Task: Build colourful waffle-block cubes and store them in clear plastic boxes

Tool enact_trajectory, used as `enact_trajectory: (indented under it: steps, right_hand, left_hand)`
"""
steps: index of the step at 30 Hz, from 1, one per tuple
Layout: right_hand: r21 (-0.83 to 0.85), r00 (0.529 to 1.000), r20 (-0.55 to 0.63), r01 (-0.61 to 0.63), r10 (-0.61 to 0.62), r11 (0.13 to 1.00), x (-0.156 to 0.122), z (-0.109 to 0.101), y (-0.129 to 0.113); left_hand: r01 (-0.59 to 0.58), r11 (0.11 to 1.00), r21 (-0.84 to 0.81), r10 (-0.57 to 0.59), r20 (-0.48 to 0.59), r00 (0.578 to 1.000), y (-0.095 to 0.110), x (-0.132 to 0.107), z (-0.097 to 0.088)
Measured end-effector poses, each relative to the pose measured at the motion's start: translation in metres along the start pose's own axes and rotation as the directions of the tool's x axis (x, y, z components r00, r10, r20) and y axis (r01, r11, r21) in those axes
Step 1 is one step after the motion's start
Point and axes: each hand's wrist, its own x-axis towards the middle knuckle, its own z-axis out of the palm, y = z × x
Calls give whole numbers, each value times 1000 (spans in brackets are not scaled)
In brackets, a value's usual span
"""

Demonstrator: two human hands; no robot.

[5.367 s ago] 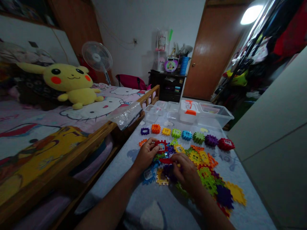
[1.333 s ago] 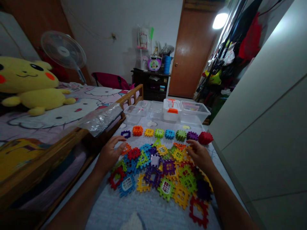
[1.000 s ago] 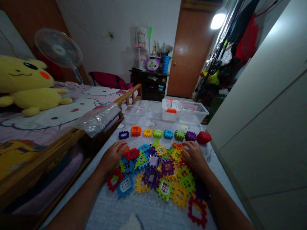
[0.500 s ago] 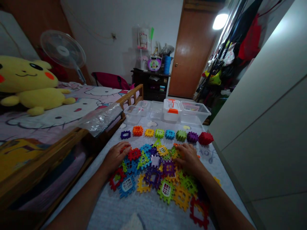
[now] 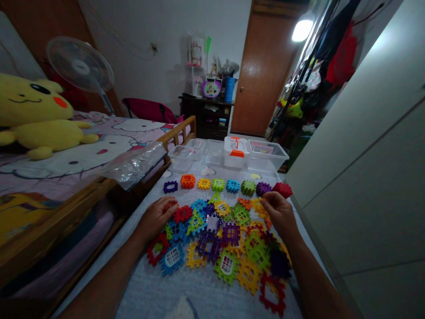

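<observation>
At left hand fingertips red tile, at right hand fingertips yellow tile; between hands blue, green, purple pile; row beyond runs purple to red.

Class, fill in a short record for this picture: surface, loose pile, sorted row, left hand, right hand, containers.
Surface: pale patterned sheet
Loose pile: interlocking pieces, many colours, between the hands
Sorted row: eight stacks, one colour each, beyond the pile
Left hand: palm down on pile's left edge, fingertips by a red piece
Right hand: fingertips at yellow-orange pieces, pile's right edge; grip unclear
Containers: clear tubs and a white box with orange latch, behind the row
</observation>
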Motion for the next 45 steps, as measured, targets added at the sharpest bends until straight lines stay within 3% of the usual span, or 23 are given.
enact_trajectory:
  steps: [3, 9, 11, 13, 16, 19, 22, 24, 29, 35, 45]
  right_hand:
    - [-48, 999, -22, 33, -34, 998, 1, -3, -4]
    - [138, 989, 110, -112, 97, 984, -7, 14, -10]
    - [150, 989, 106, -118, 103, 982, -8, 14, -9]
    - [100, 998, 34, -55, 51, 993, -6, 8, -9]
    - [-174, 992, -17, 118, -123, 978, 0, -7, -8]
    - [-390, 958, 236, 244, -160, 888, 1, -18, -10]
    - [-411, 841, 540, 276, -11, 869, -3, -21, -11]
    - [-416, 790, 609, 251, 63, 874, -5, -22, -11]
    - [-492, 831, 542, 196, 123, 848, -5, -28, -7]
    - [-529, 802, 573, 206, 168, 823, -6, -25, -4]
    - [-568, 902, 399, 99, 167, 817, -8, -15, -2]
  left_hand:
    - [-5, 1000, 1, 5, -9, 1000, 0, 0, -1]
    - [-1, 1000, 8, 1, 5, 1000, 0, 0, -1]
    - [3, 1000, 10, -3, 3, 1000, 0, 0, -1]
    - [1, 1000, 11, -1, -3, 1000, 0, 0, -1]
    - [3, 1000, 15, -3, -6, 1000, 1, 0, -1]
    - [19, 1000, 14, -19, 1, 1000, 1, 0, -2]
    - [16, 1000, 8, -16, 9, 1000, 2, 0, -2]
    - [5, 1000, 4, -5, 12, 1000, 2, 1, -2]
    - [-1, 1000, 4, 1, 8, 1000, 2, 1, -2]
    - [2, 1000, -5, -2, 7, 1000, 4, 0, -2]
    - [3, 1000, 2, -3, 5, 1000, 2, 1, -2]
